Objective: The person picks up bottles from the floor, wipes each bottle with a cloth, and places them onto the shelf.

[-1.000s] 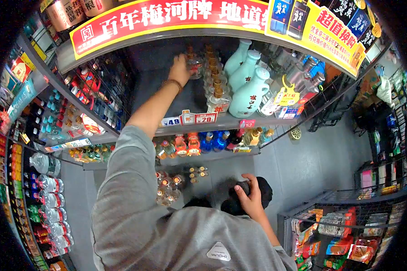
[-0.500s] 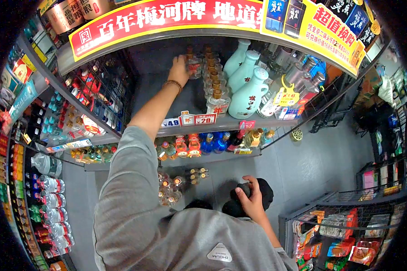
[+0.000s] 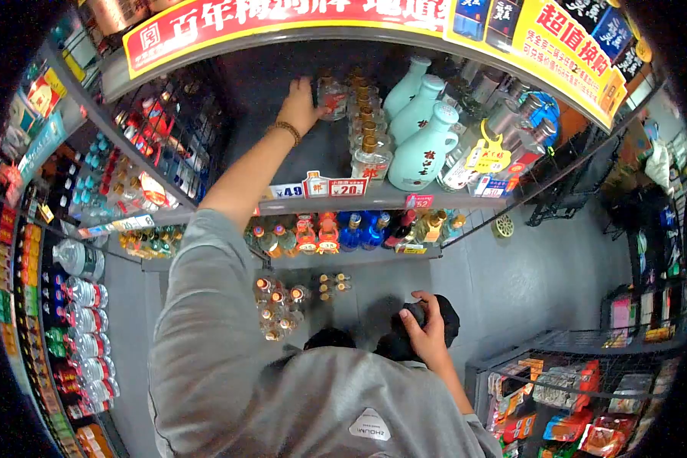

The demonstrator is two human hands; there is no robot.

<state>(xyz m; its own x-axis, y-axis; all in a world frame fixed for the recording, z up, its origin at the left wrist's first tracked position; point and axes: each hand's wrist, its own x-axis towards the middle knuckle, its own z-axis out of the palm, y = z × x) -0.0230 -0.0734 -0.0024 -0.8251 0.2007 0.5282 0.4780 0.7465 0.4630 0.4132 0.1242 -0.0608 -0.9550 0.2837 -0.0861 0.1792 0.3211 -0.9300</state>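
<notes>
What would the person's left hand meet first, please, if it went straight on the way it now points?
Most likely the shelf's dark rear, though how deep it lies is unclear. A clear bottle stands close beside the left hand, just right of that line.

Bare shelf (image 3: 320, 149) opens at 5 and 9 o'clock from the left hand (image 3: 301, 107). A clear bottle (image 3: 333, 98) stands against it at 3 o'clock, a bottle row (image 3: 367, 128) just beyond; a banner (image 3: 301, 19) overhangs at 12. Open floor (image 3: 527, 275) lies at 2 o'clock from the right hand (image 3: 430, 330), floor bottles (image 3: 281, 309) at 9.
</notes>
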